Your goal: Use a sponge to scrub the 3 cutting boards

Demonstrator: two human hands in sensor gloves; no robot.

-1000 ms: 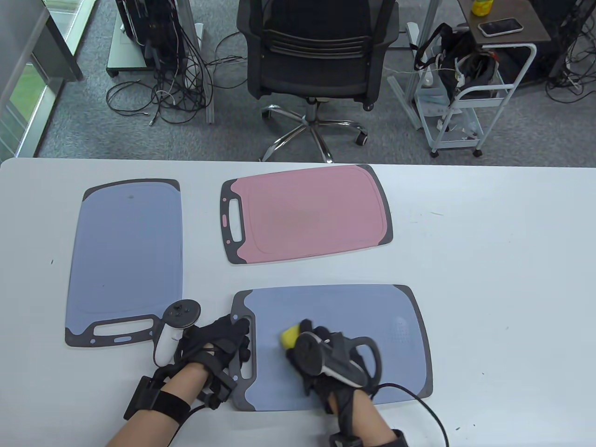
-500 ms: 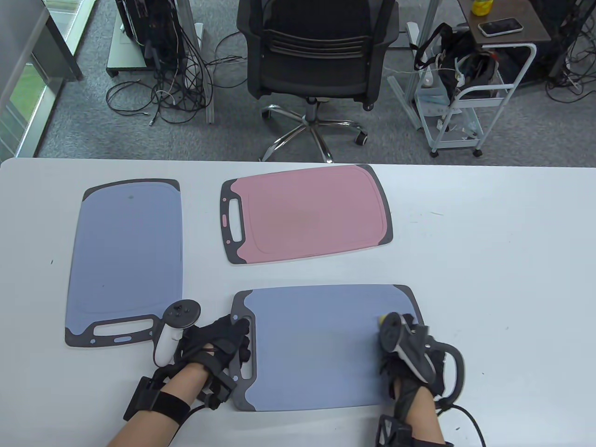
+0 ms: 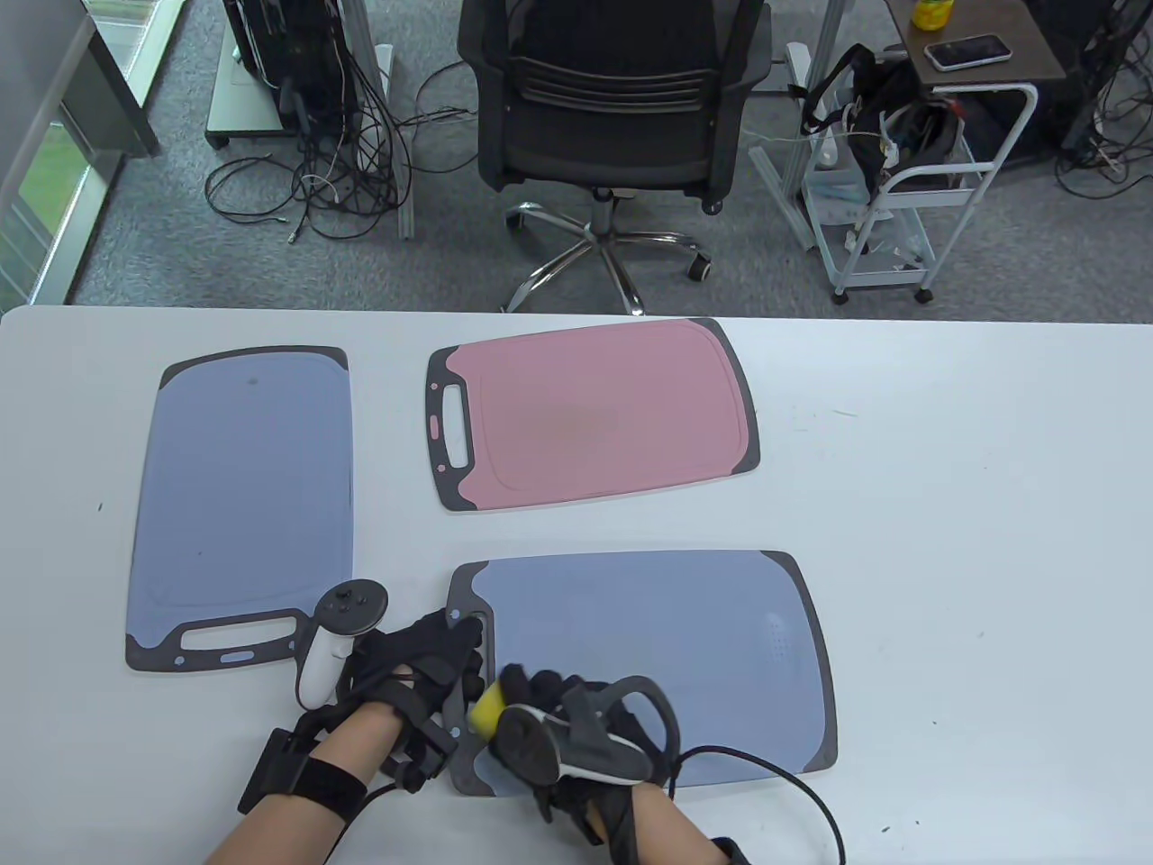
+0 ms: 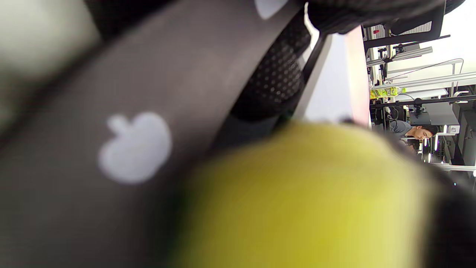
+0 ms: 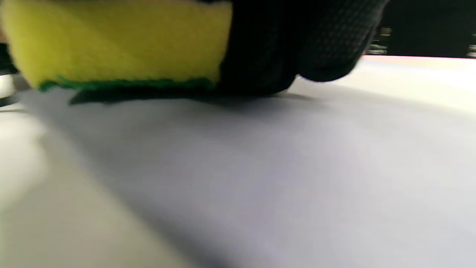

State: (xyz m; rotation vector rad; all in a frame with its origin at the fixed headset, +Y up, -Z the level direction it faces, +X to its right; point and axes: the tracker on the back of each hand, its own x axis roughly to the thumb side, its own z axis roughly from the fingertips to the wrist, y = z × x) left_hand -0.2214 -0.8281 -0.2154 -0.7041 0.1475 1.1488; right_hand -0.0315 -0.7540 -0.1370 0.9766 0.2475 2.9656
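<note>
Three cutting boards lie on the white table. The near blue board lies in front of me. My right hand grips a yellow sponge with a green scouring side and presses it on that board's near left corner, beside the grey handle end. My left hand rests flat on that handle end, fingers spread. In the left wrist view the sponge fills the lower right, blurred. A second blue board lies at the left, a pink board at the back centre.
The right tracker's black cable trails across the near board's front edge. A black office chair and a white cart stand beyond the table's far edge. The table's right side is bare white.
My right hand swept the sponge from the board's middle to its right end, then back to the near left corner beside the handle. The left hand has stayed put.
</note>
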